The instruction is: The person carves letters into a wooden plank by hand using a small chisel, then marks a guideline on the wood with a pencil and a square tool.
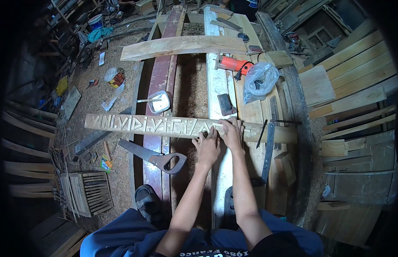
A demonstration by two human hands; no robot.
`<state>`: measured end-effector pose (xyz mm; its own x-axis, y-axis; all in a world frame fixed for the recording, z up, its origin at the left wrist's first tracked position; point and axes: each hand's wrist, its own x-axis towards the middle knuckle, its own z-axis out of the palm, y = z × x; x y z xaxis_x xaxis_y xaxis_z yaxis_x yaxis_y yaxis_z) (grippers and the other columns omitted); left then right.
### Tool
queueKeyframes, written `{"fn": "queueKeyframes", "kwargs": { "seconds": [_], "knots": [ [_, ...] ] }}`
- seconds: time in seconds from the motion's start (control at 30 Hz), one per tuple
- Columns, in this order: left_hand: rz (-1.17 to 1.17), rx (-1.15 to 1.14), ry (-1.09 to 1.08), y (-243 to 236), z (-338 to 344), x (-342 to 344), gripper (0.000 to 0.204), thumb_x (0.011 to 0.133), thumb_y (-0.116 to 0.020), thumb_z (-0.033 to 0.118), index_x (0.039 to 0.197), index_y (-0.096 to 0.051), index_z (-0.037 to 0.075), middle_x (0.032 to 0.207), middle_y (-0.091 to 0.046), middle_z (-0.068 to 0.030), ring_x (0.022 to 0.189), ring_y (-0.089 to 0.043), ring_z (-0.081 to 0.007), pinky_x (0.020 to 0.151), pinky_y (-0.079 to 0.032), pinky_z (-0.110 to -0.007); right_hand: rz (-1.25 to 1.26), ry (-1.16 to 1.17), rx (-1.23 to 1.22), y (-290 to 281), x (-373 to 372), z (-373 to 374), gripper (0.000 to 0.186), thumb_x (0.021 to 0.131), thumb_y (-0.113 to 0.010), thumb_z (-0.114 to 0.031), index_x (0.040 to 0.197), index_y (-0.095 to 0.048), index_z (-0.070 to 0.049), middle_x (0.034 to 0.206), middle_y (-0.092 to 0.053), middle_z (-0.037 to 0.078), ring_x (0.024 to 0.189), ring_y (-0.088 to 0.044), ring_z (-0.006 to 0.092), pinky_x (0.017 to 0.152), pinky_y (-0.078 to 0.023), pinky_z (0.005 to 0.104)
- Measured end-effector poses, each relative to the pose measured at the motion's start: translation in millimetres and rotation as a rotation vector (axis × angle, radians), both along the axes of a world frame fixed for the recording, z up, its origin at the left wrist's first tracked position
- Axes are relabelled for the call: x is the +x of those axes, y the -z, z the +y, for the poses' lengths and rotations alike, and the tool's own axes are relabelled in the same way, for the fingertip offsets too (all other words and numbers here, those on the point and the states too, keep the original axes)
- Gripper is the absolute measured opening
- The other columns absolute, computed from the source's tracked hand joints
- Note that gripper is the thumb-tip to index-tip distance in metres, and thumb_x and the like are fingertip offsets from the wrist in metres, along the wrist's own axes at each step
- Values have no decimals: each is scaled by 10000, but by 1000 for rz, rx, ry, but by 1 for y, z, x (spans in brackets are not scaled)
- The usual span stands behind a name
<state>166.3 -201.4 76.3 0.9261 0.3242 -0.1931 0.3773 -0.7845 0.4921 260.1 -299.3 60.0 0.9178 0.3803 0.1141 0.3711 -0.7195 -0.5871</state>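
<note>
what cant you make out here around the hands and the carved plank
Head view only:
- The plank under the left hand and right hand: hidden by the hands, so any tool held cannot be told.
- Contents of the plastic bag: dark shapes, blurred by the film.
- What is in the small tin: too small.
- The saw blade's teeth: too small.

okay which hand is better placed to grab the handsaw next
Left. The left hand rests on the carved plank, nearest the handsaw; the right hand lies farther off.
</note>
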Motion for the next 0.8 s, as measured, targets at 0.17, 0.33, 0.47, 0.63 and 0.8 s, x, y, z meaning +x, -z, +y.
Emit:
{"fn": "queueKeyframes", "kwargs": {
  "seconds": [0.17,0.33,0.47,0.63,0.8],
  "knots": [
    [15,-32,-4,0,-2,2,489,1006,-584,287,1469,-575,131,1633,-457,-11,1386,-407,-381,1089,-246,-766,-157,48,-54,15,-9,1,359,908,-652,-57,1186,-771,-251,1205,-597,82,1234,-499,300,1079,-306,524],
    [8,-15,1,-1,-1,1,489,1006,-582,286,1470,-575,132,1633,-459,-20,1381,-410,-385,1081,-251,-768,-200,-5,-21,17,-8,0,255,945,-688,-206,1178,-784,-244,1274,-614,99,1276,-488,297,1106,-284,535],
    [-2,-30,1,-1,0,1,483,1007,-582,285,1464,-582,130,1632,-461,-23,1377,-413,-391,1081,-248,-765,-189,-14,-7,18,-1,1,233,919,-713,-178,1127,-806,-231,1220,-636,71,1245,-511,280,1103,-290,525],
    [-8,-36,-4,0,0,0,476,1004,-589,275,1458,-591,131,1630,-465,-23,1369,-421,-394,1077,-246,-761,-172,-16,10,19,0,-1,246,888,-740,-145,1107,-812,-230,1196,-641,60,1229,-516,277,1093,-295,517],
    [3,-67,2,-2,2,1,476,1007,-588,271,1465,-589,143,1637,-456,-17,1381,-411,-404,1071,-243,-777,-191,13,37,20,-1,1,221,887,-746,-154,1084,-818,-223,1176,-648,40,1210,-520,269,1073,-302,509]
  ]
}}
